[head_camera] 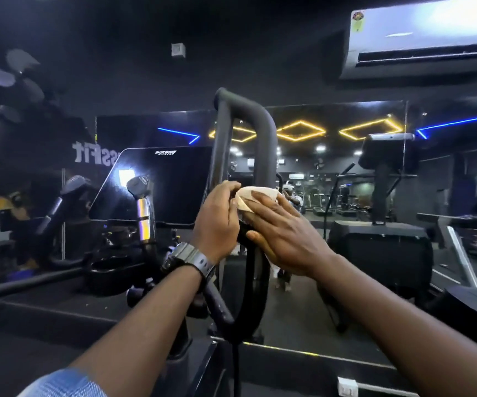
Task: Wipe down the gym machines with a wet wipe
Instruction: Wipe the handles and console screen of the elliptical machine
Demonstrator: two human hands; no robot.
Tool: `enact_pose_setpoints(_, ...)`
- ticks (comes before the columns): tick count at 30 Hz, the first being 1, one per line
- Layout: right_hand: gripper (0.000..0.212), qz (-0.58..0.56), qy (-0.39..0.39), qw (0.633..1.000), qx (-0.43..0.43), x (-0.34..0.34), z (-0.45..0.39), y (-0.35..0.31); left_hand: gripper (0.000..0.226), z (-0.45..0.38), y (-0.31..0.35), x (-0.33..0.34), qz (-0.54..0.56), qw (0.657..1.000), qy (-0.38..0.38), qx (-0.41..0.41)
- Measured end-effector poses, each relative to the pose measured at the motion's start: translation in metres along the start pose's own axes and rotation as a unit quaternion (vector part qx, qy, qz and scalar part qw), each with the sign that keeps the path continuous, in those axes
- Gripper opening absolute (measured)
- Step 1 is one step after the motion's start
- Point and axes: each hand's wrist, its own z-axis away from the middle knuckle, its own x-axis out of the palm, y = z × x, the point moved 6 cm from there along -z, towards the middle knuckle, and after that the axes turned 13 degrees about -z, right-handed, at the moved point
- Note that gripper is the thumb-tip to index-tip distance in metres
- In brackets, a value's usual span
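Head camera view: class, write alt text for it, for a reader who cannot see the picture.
A person's two hands hold a pale wet wipe around the black looped handlebar of a gym machine; the left hand, with a wristwatch, grips one side and the right hand presses flat on the other. Behind, a wall mirror reflects a dark gym.

Cream wipe (255, 196); black handlebar (248, 116); yellow ceiling lights (300, 130).

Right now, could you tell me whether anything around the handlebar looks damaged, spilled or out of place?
Nothing stands out. Both hands, left hand and right hand, hold the wipe around the upright handlebar; no spill or damage is visible.
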Motion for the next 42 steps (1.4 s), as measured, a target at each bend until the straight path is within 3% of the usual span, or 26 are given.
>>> enact_pose_setpoints(5, 0.061, 0.070, -0.011, 0.997, 0.035, -0.021, -0.058, 0.038, 0.046, -0.017, -0.015, 0.014, -0.034, 0.998, 0.050, -0.019)
enact_pose_setpoints(9, 0.058, 0.012, 0.023, 0.999, 0.038, -0.017, -0.049, 0.021, 0.049, -0.026, -0.020, 0.020, -0.026, 0.996, 0.080, -0.005)
enact_pose_setpoints(12, 0.053, -0.013, -0.016, 1.000, 0.004, 0.009, 0.001, -0.023, 0.047, -0.046, -0.026, 0.010, 0.021, 0.996, 0.089, -0.016)
enact_pose_setpoints(15, 0.050, 0.016, -0.073, 0.997, -0.017, -0.005, -0.018, 0.001, 0.048, -0.060, -0.028, 0.003, 0.039, 0.996, 0.085, -0.003)
enact_pose_setpoints(19, 0.053, 0.050, 0.010, 0.996, 0.080, -0.050, -0.104, 0.065, 0.051, -0.061, -0.031, 0.003, 0.035, 0.996, 0.076, 0.015)
enact_pose_setpoints(21, 0.057, 0.053, 0.018, 0.994, 0.089, -0.047, -0.107, 0.062, 0.051, -0.058, -0.034, 0.003, 0.048, 0.996, 0.070, 0.019)
enact_pose_setpoints(25, 0.054, -0.022, -0.022, 0.998, 0.061, -0.016, -0.034, 0.005, 0.052, -0.057, -0.041, -0.004, 0.069, 0.995, 0.071, 0.026)
enact_pose_setpoints(29, 0.060, -0.005, -0.116, 0.993, -0.021, -0.019, -0.014, -0.011, 0.053, -0.058, -0.047, -0.009, 0.069, 0.996, 0.056, 0.026)
enact_pose_setpoints(33, 0.068, 0.040, -0.049, 0.994, 0.085, -0.069, -0.090, 0.052, 0.053, -0.057, -0.047, -0.008, 0.078, 0.995, 0.052, 0.016)
enact_pose_setpoints(35, 0.072, 0.057, -0.043, 0.993, 0.094, -0.067, -0.100, 0.057, 0.052, -0.055, -0.048, -0.009, 0.082, 0.995, 0.056, 0.008)
enact_pose_setpoints(38, 0.072, 0.068, -0.019, 0.997, 0.042, -0.047, -0.059, 0.030, 0.051, -0.053, -0.048, -0.009, 0.072, 0.996, 0.056, 0.013)
enact_pose_setpoints(42, 0.038, 0.084, -0.057, 0.992, -0.075, -0.037, -0.022, -0.008, 0.050, -0.052, -0.044, -0.006, 0.050, 0.997, 0.056, 0.012)
